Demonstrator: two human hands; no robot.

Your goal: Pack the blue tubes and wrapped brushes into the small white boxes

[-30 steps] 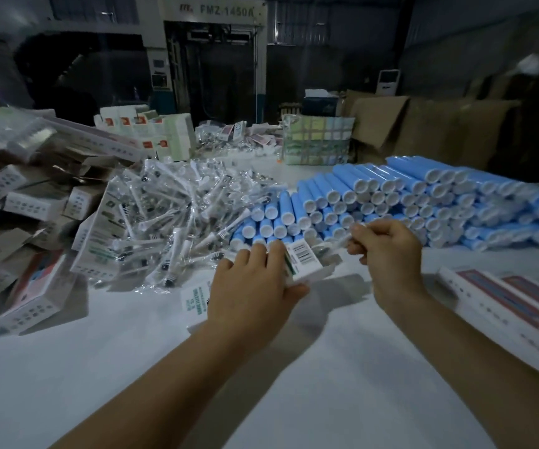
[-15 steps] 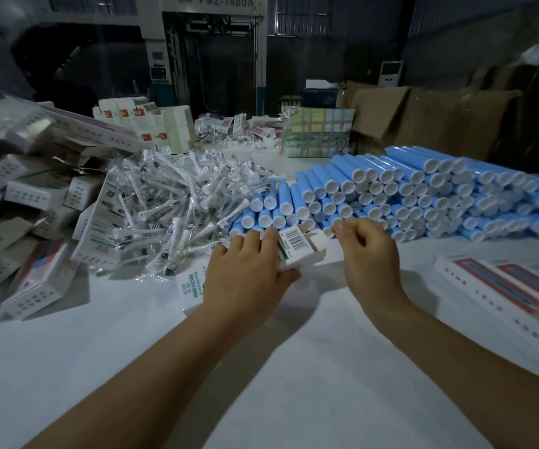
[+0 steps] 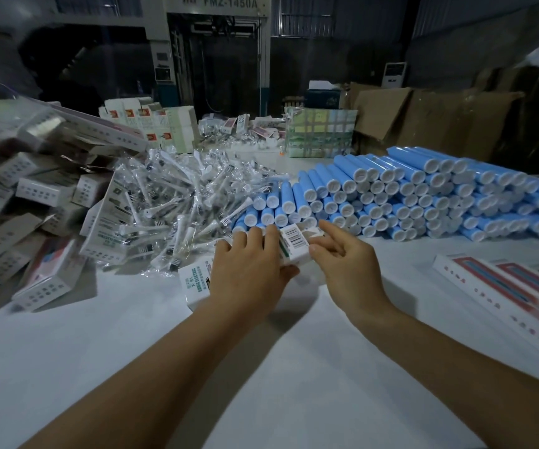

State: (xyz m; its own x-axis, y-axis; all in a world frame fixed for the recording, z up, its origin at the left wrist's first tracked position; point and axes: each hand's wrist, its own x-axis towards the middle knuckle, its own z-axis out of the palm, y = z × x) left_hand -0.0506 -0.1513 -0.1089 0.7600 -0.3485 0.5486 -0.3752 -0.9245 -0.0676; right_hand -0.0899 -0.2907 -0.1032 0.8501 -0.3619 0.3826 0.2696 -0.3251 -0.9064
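**A:** Boxes first. How far along is the packing looking?

**B:** Early, I'd judge. The left hand is gripping a small white box at the centre of the frame, fingers curled over its top, thumb under it. The right hand is working at the box's open end, thumb and a bent finger pinching at the flap while the index finger is pointing up and out.

**A:** Is anything going inside it?

**B:** I cannot tell; the opening is facing away. A second box is lying on the table just under the left wrist.

**A:** And the supplies?

**B:** Plenty is waiting. The blue tubes are sitting stacked across the right middle of the frame, just behind the hands. The wrapped brushes are heaped left of centre. More boxes are piling up at the far left, though whether filled I cannot say. Most of the work is looking undone.
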